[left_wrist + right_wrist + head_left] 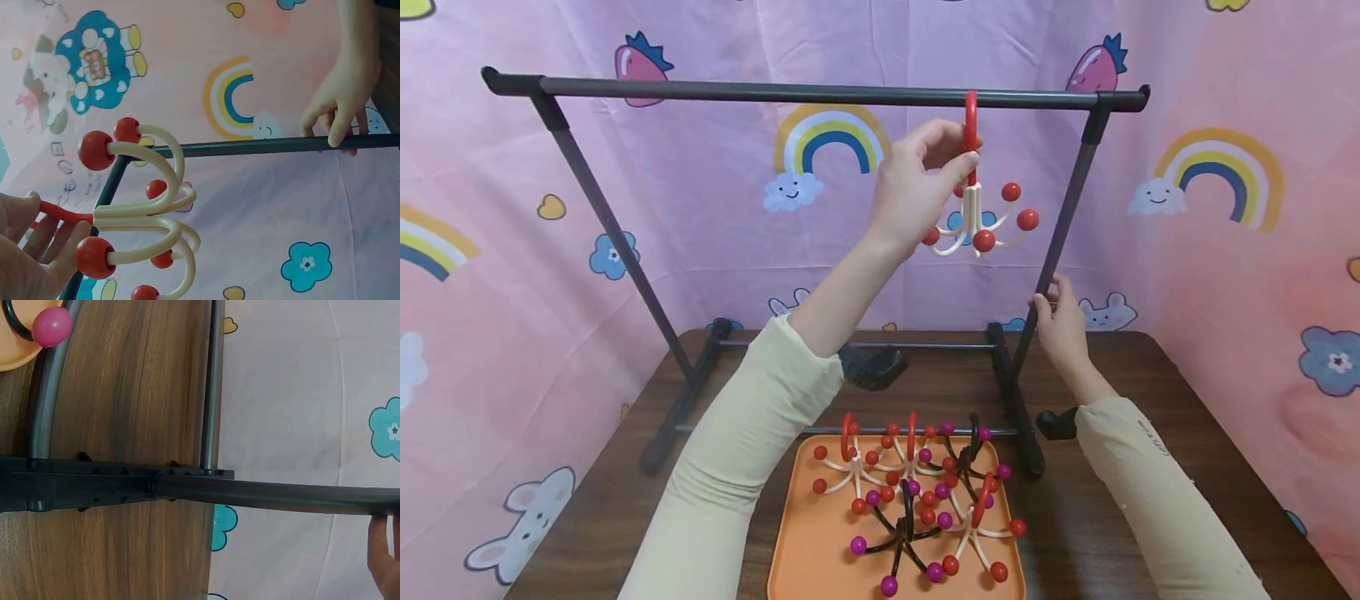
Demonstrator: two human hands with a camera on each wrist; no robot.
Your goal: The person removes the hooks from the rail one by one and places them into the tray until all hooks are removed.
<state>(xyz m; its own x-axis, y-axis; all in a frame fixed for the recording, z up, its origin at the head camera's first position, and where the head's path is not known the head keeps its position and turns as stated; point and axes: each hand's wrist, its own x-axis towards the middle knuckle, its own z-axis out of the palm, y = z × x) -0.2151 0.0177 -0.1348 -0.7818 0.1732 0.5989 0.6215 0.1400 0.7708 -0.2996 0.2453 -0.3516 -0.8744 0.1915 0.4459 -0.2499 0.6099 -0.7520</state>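
Observation:
My left hand (917, 179) pinches the red hook (972, 133) of a hanger with white curved arms (134, 219) tipped with red balls (1027, 219). The hook's top overlaps the dark top bar (820, 93) of a rack, near its right end. The arms hang downward, several balls spread around the stem. Lower down, my right hand (1062, 325) grips the rack's right post (1067, 212), thumb and fingers on either side. In the right wrist view only a few fingers (378, 550) show against the post.
An orange tray (790, 567) holds several similar hangers, some white with red balls, others black (901, 533) with magenta balls. The rack's feet (1018, 425) stand on the brown wooden table (1097, 500). A black object (874, 367) lies between them. Patterned cloth (722, 208) surrounds the table.

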